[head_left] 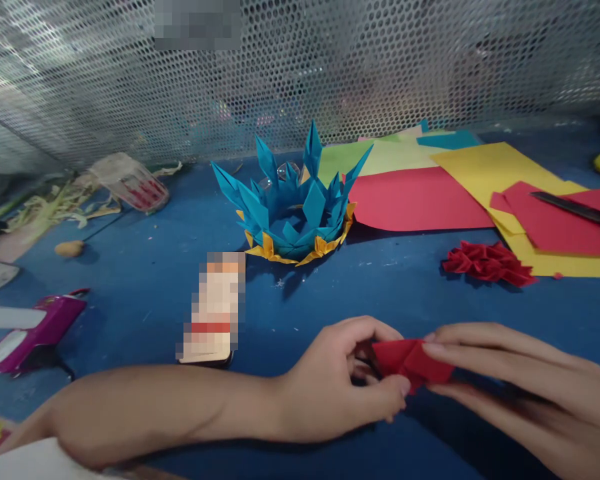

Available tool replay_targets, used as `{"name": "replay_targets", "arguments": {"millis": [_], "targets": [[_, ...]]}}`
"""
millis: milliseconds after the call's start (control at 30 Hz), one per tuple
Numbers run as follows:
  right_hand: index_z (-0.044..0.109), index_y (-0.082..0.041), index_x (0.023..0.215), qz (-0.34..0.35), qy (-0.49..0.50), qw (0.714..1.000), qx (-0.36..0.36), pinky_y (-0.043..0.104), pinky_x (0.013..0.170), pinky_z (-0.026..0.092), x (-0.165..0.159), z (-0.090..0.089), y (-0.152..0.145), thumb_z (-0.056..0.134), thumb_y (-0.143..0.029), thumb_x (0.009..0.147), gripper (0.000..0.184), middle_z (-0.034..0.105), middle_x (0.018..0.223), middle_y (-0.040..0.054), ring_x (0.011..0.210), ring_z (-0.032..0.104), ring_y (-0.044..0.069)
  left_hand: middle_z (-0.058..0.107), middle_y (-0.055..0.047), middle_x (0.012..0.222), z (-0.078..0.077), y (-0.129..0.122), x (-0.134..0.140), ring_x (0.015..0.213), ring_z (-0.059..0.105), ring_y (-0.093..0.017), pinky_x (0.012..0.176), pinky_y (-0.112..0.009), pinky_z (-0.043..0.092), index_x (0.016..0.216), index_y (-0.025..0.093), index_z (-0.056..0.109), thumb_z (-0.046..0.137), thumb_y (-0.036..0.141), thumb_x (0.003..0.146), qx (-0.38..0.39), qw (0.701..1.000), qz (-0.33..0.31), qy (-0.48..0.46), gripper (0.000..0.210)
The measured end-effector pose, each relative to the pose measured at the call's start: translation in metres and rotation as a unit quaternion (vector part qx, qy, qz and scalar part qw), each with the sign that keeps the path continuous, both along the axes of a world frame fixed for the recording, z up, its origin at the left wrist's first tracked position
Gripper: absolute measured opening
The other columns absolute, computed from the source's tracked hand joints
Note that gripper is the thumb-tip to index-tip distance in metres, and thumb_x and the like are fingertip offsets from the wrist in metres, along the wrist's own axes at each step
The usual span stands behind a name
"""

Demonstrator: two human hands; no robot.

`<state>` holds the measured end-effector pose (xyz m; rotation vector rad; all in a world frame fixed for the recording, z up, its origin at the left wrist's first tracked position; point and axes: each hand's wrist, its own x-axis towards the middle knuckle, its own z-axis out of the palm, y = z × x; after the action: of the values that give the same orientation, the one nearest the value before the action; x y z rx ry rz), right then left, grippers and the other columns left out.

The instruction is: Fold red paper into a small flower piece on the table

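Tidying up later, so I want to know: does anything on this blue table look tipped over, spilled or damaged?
One thing: the clear plastic cup at the far left lies on its side by the mesh wall, with pale shreds strewn beside it. The blue paper crown stands upright, and both hands pinch a folded red paper piece.

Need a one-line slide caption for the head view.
Both hands, left hand and right hand, pinch a folded red paper piece over a blue table, blue-and-yellow origami crown behind.

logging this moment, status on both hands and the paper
Left hand and right hand both pinch the folded red paper piece low over the blue table. Blue and yellow paper crown well behind, apart. Nothing in the way.
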<state>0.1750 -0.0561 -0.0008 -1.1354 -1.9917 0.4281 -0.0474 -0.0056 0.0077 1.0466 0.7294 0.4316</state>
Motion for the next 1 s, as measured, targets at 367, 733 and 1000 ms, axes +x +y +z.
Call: {"name": "replay_targets", "arguments": {"millis": [367,733,1000], "targets": [[0.066,-0.036,0.104,0.006,-0.026,1.000,-0.004,0.001,0.087,0.049,-0.003,0.004,0.007,0.061,-0.045,0.100,0.011,0.069,0.102,-0.0091,0.086,0.071,0.001,0.062,0.002,0.084,0.002,0.001,-0.002,0.064,0.051,-0.006,0.061,-0.019,0.043,0.111,0.017,0.065,0.071,0.021,0.087,0.008,0.999,0.003,-0.036,0.025],[0.065,-0.036,0.100,-0.019,-0.064,0.997,0.024,0.001,0.085,0.051,0.003,-0.002,-0.004,0.054,-0.042,0.104,0.013,0.071,0.097,-0.0104,0.080,0.072,0.002,0.055,0.003,0.070,-0.005,0.002,-0.001,0.055,0.048,-0.008,0.049,-0.019,0.038,0.092,0.016,0.064,0.071,0.034,0.084,0.032,0.999,-0.023,0.015,0.021],[0.074,-0.027,0.086,-0.142,-0.012,0.986,-0.081,0.022,0.063,0.061,-0.011,-0.014,-0.013,0.064,-0.060,0.091,0.035,0.070,0.073,0.0037,0.074,0.072,0.020,0.055,0.005,0.069,0.002,0.001,0.000,0.058,0.045,-0.007,0.053,-0.019,0.035,0.078,0.017,0.066,0.081,0.024,0.074,0.117,0.991,-0.036,0.046,0.017]]}}
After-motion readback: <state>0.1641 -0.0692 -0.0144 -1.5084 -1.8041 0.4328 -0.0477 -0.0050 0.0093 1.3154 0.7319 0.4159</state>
